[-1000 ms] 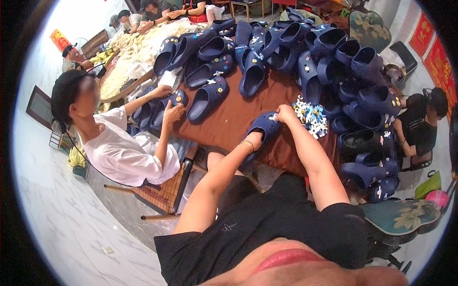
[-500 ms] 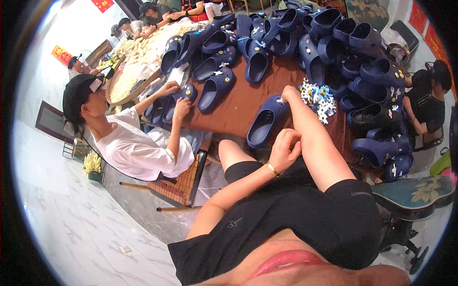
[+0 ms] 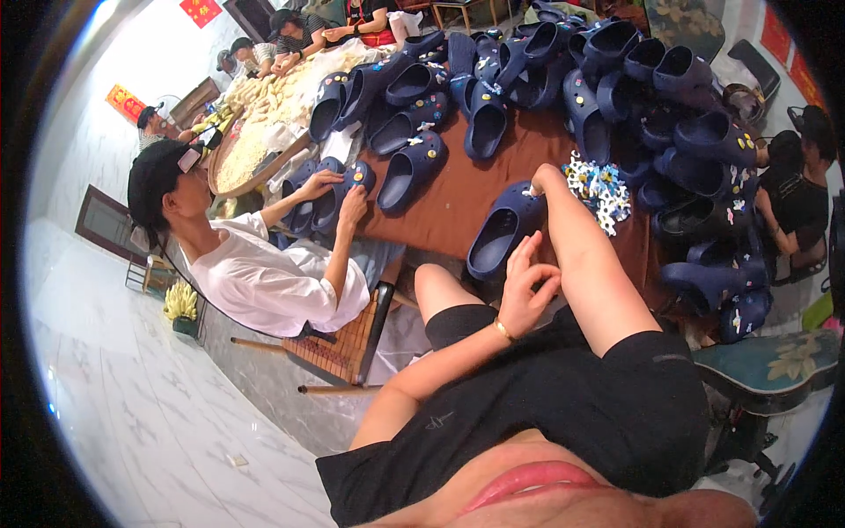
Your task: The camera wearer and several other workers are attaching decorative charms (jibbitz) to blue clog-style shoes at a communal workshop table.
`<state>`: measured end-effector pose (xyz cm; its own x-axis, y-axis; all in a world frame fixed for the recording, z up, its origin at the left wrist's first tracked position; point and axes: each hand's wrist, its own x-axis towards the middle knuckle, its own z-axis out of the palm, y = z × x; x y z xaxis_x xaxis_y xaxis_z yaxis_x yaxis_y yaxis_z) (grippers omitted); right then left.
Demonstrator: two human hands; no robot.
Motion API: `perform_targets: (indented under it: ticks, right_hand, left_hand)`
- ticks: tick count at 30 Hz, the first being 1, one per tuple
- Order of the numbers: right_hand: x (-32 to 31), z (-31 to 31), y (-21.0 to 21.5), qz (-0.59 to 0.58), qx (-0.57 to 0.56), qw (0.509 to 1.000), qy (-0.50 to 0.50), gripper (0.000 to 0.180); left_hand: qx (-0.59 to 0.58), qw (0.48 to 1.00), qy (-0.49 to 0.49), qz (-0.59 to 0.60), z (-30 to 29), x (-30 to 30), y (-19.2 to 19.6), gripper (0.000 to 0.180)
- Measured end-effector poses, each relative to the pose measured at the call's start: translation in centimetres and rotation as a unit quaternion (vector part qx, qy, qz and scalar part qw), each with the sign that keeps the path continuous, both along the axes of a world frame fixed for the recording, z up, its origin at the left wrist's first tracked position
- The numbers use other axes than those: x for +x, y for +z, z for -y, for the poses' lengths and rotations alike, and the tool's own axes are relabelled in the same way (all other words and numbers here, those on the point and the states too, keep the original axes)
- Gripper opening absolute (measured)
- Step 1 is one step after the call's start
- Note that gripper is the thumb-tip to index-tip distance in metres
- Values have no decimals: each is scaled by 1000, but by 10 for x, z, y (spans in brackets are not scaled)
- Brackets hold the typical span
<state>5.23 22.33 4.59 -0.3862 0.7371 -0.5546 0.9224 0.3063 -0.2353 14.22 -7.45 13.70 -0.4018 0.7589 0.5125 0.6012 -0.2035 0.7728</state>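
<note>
A navy clog point(image 3: 495, 242) with holes in its upper lies on the brown-covered table point(image 3: 458, 207), its toe pointing away and to the right. My right hand point(image 3: 539, 181) is bent at the wrist over the toe and grips it; the forearm hides most of its fingers. Nearer to me, my left hand point(image 3: 528, 286), with a gold bracelet at the wrist, hovers beside my right forearm. Its fingers are apart, some stretched out, and nothing shows in them. Just right of my right hand lies a heap of small white, blue and yellow charms point(image 3: 600, 194).
Navy clogs, many with charms, are piled along the table's far side and right point(image 3: 704, 172). At the left, a person in white point(image 3: 273, 277) handles a clog. Behind that, a round tray point(image 3: 251, 167) holds pale pieces. A person in black point(image 3: 797, 189) sits at the right.
My left hand has lifted off my right forearm, and its fingers have stretched out. My right hand stays at the clog. The person in white has brought both hands onto their clog.
</note>
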Motion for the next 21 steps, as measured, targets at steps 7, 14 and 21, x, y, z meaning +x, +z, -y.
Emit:
perform_targets:
  ticks: [7,14,21]
  right_hand:
    - [-31,-5,-15,96,-25,981,169,27]
    - [-16,-26,-25,98,9,936,336,22]
    - [-17,-12,0,129,-147,977,88,28]
  left_hand:
    - [3,997,49,-67,-4,-16,9,9]
    - [32,997,-66,-22,-2,6,11,9]
    - [28,999,22,-40,-10,-8,11,12]
